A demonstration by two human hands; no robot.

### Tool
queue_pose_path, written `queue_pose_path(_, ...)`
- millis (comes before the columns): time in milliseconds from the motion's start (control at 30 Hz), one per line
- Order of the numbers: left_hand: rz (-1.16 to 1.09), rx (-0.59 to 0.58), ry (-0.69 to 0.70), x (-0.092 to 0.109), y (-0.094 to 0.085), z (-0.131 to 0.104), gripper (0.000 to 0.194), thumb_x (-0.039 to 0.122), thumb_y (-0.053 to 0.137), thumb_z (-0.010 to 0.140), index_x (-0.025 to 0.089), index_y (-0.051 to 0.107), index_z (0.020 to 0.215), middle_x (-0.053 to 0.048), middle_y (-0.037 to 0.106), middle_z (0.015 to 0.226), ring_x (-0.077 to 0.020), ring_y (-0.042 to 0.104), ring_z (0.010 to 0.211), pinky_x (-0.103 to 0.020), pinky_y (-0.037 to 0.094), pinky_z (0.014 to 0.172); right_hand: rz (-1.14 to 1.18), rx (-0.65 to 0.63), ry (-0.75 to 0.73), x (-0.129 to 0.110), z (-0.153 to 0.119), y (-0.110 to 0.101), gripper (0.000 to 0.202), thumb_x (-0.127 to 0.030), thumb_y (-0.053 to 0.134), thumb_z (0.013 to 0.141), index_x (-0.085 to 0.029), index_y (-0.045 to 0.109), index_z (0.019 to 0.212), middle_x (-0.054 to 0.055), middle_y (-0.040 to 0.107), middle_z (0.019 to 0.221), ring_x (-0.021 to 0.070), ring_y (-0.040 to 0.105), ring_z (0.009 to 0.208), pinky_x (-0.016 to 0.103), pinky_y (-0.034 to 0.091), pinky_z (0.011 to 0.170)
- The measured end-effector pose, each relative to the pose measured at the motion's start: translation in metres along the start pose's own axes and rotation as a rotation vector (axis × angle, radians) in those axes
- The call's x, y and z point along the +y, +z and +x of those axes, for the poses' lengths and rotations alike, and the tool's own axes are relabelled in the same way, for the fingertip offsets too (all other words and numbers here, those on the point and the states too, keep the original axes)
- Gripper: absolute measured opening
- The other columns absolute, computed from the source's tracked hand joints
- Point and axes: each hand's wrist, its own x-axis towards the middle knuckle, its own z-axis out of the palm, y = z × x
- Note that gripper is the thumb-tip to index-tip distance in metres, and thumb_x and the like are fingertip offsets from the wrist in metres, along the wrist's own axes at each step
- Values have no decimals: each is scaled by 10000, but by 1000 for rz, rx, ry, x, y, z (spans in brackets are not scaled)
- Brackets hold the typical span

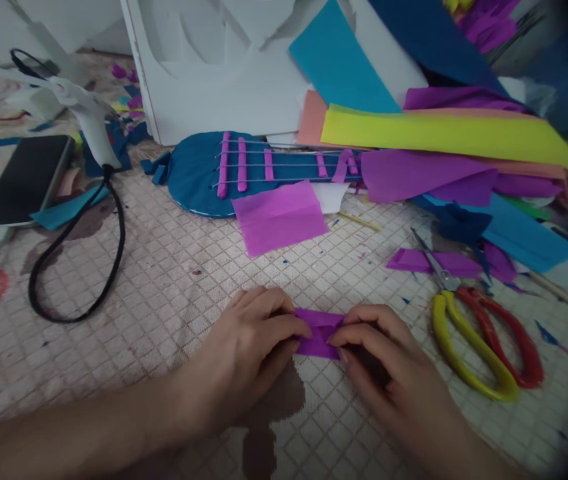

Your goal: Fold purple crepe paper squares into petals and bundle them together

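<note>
A small strip of purple crepe paper (320,337) lies between my hands, close to the tabletop, partly folded over. My left hand (259,340) pinches its left end between thumb and fingers. The right end is pinched by my right hand (379,353). Fingertips cover both ends of the strip. Beyond my hands lies a flat pink-purple paper piece (281,220), touching a blue paper-covered toy guitar (194,177). The guitar has thin strings and several purple paper bars across it.
Scissors (477,333) with yellow and red handles lie to the right, blades pointing away. Yellow paper (439,137) and other coloured sheets pile at the back right. A phone (27,177) and a black cord loop (119,247) are at left. A white panel (224,87) stands behind.
</note>
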Motion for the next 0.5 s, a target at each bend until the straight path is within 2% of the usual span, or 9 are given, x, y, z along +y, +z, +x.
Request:
queue_pose_path(133,26,-29,-6,2,-2,2,128,170,528,901,218,626,970,-18,566,919,-175,506,863,-367,401,777,-9,-31,12,-3,1,1,103,-179,498,875,-237,552,940,42,512,975,194,526,925,362,475,752)
queue_pose_path(233,63,-33,-49,4,0,3,66,250,581,885,226,628,925,-10,564,886,-186,503,841,-378,386,759,-17,0,17,-4,1,3,91,-166,499,875,-235,546,910,37,503,957,194,512,910,363,461,742)
queue_pose_path(500,18,7,-41,3,2,0,151,85,555,861,221,608,901,10,566,907,-167,508,879,-354,376,795,63,0,-31,2,-2,2,163,-105,444,890,-244,513,941,34,497,967,184,493,913,354,435,749)
